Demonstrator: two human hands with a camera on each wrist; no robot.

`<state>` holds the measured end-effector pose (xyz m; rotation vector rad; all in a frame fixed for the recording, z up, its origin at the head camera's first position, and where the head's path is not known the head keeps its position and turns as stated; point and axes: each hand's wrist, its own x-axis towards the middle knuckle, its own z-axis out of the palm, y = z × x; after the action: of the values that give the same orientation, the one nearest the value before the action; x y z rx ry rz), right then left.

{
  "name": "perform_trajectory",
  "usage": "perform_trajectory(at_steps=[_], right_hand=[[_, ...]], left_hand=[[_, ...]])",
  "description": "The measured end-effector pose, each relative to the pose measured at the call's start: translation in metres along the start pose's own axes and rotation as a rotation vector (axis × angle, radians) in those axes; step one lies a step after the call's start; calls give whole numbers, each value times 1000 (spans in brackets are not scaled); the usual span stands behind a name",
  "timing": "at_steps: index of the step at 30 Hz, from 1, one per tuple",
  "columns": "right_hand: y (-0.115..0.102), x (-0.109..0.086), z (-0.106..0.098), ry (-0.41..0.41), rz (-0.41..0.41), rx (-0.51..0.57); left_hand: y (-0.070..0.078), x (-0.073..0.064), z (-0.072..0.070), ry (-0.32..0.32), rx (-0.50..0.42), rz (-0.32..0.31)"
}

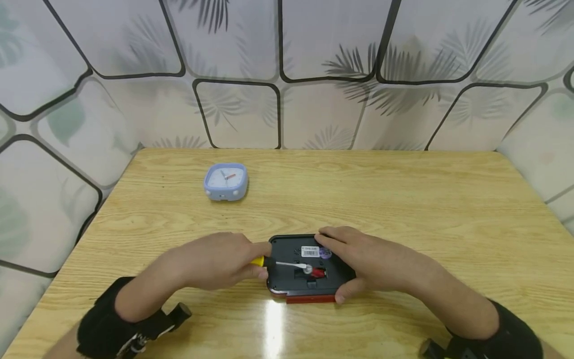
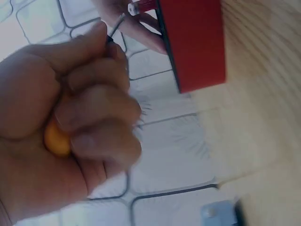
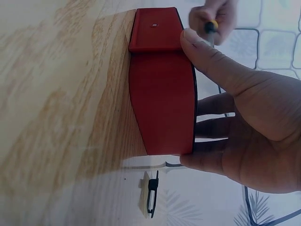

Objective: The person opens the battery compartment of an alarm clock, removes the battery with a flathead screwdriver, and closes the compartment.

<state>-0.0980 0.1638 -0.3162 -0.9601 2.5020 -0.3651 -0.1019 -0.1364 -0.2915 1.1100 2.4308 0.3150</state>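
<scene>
My left hand point(image 1: 224, 262) grips the yellow-and-black handle of a screwdriver point(image 1: 257, 261). Its metal shaft points right, with the tip beside the silver end of a red battery point(image 1: 318, 272). That silver end sticks up out of the open compartment in the black panel of a red-and-black boxy device point(image 1: 287, 249), which lies panel up on the table. A white barcode label point(image 1: 310, 251) is on the panel. Across the device's right part, my right hand point(image 1: 372, 262) holds it, thumb at the near edge and fingers toward the far edge. The red side wall point(image 3: 164, 99) fills the middle of the right wrist view.
A light blue clock point(image 1: 226, 182) stands at the back left of the wooden table point(image 1: 403, 194). In the right wrist view a small black-and-white object point(image 3: 151, 194) lies farther off; its kind is unclear. Patterned cloth point(image 1: 323, 114) rises behind the table.
</scene>
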Motion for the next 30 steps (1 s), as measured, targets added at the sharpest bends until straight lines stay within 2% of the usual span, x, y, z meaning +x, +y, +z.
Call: perform_trajectory(at_steps=[5,15,21,24,30], right_hand=[[-1,1,1,3,-10,-8],[-1,1,1,-6,0,-11],[0,2,1,-4,1,-21],[1,3,2,40,-44,-41],[1,7,3,257,-270,-135]], left_hand=[[0,0,0,13,-2,-20],[1,0,1,-28,7,-66],[1,0,1,-1,29,-62],[2,0,1,14,32,-69],[1,2,0,37,5,-68]])
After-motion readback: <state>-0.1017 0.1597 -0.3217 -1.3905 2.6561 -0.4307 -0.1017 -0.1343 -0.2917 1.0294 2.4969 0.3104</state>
